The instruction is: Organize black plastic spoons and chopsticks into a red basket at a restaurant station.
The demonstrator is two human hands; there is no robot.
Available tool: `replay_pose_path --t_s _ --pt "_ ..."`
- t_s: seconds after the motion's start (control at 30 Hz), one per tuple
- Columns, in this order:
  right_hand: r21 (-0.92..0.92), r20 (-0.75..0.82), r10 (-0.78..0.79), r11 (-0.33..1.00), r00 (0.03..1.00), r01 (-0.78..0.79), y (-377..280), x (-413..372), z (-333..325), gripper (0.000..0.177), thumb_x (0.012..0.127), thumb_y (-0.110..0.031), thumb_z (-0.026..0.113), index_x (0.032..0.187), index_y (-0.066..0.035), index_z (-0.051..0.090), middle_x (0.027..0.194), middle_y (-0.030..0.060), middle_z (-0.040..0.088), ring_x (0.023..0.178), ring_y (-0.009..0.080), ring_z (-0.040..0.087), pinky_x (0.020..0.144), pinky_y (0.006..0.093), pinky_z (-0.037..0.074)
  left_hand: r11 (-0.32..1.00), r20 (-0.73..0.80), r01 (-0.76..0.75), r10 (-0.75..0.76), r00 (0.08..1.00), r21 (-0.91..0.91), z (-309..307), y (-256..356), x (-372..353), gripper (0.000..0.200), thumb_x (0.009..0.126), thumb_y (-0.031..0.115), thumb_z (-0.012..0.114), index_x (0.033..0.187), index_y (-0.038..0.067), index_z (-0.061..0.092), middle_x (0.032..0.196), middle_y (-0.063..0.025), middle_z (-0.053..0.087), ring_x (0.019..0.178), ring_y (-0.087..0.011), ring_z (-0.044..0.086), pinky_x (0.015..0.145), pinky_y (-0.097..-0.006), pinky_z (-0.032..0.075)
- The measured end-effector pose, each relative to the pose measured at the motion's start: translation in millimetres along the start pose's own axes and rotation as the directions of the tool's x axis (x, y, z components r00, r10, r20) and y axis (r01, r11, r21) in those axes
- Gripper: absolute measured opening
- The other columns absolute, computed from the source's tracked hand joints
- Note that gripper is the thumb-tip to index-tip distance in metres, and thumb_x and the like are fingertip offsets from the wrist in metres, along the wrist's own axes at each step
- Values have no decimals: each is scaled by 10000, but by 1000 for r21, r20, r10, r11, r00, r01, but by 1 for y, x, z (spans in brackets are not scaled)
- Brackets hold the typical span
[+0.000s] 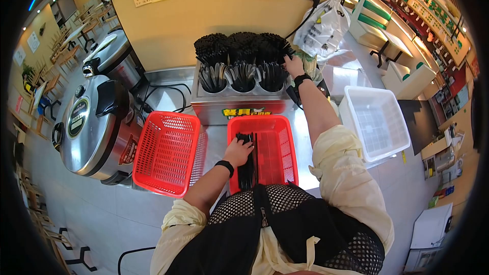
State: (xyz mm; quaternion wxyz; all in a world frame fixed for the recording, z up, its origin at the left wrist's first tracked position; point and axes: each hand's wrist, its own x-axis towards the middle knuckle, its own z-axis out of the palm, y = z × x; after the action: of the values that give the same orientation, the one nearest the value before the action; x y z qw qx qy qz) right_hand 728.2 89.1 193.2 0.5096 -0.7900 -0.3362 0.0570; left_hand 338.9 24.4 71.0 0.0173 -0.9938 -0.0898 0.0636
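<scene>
Left hand [239,151] on black chopsticks low in the frame's centre, right hand [294,66] at a utensil holder above.
The slim black chopsticks [246,169] lie in a red rectangular plastic basket [291,147] at lower centre; the left hand's fingers curve over them, touching, though how tightly they close cannot be told. At upper centre, the right hand's fingers are bent at the right edge of dense upright black bundles [270,46] in a boxy stainless-steel holder [210,108]; whether they grip anything cannot be told. Dark-handled utensils [243,76] fill its front row of round cups. An open-weave red plastic basket [167,147] sits left of centre, a translucent white plastic basket [377,117] right of centre.
</scene>
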Motion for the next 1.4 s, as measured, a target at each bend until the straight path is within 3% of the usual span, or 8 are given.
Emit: replay_pose_path --t_s 0.13,0.2,0.23,0.5,0.83,1.0,1.2,1.4 --pt "135 -58 32 991 998 -24 3 -3 6 405 864 -317 574 832 87 569 668 162 627 622 277 627 597 375 483 1000 20 -1 1 1000 -9 -3 0 -1 422 865 191 443 1273 175 547 1360 3 491 1140 -195 511 982 -391 314" --pt "-185 -346 -280 956 896 228 0 -4 9 415 850 -322 566 835 93 549 692 180 631 698 371 616 661 421 481 1000 18 3 -2 1000 -18 -2 0 -1 422 862 189 449 1272 173 549 1360 2 491 1142 -199 510 986 -396 312" --pt "-182 -344 -282 956 895 231 -2 -3 8 415 850 -322 566 835 93 549 692 180 631 698 371 616 661 421 481 1000 16 4 -4 1000 -28 -2 0 -1 422 859 186 455 1270 172 550 1360 1 491 1144 -203 510 990 -401 311" --pt "-51 -327 43 997 944 -63 -23 -1 3 671 811 -460 539 1186 97 528 1075 315 594 1054 440 550 921 427 419 1000 -41 3 -4 999 -14 10 -1 1 466 802 220 523 1265 177 553 1349 1 505 1128 -210 526 946 -391 351" --pt "-104 -296 10 994 955 -42 -45 -15 -10 559 904 -414 455 1116 84 591 961 295 627 951 427 590 848 437 454 1000 -31 7 -7 1000 -14 3 0 1 460 801 210 518 1258 167 558 1347 -4 506 1120 -214 529 939 -394 354" --pt "17 -313 -12 1000 950 18 -57 -30 -31 417 908 -364 488 1010 5 653 709 221 624 681 353 608 640 411 445 1000 -1 13 -13 1000 -26 0 1 0 436 838 203 476 1266 171 550 1357 -10 495 1142 -218 515 982 -406 325" --pt "120 -380 -157 969 911 217 -58 -28 -51 357 894 -294 501 835 16 669 652 179 621 611 283 609 588 355 438 1000 -28 9 -9 1000 -16 9 0 2 461 806 217 521 1264 168 550 1359 -12 494 1130 -219 525 966 -403 340" --pt "141 -351 -112 975 930 171 -56 -30 -84 347 878 -271 500 748 2 671 601 136 612 590 237 595 586 335 434 1000 -11 7 -8 1000 -17 8 -1 2 473 805 232 535 1273 168 540 1365 -17 488 1131 -219 523 976 -414 335"
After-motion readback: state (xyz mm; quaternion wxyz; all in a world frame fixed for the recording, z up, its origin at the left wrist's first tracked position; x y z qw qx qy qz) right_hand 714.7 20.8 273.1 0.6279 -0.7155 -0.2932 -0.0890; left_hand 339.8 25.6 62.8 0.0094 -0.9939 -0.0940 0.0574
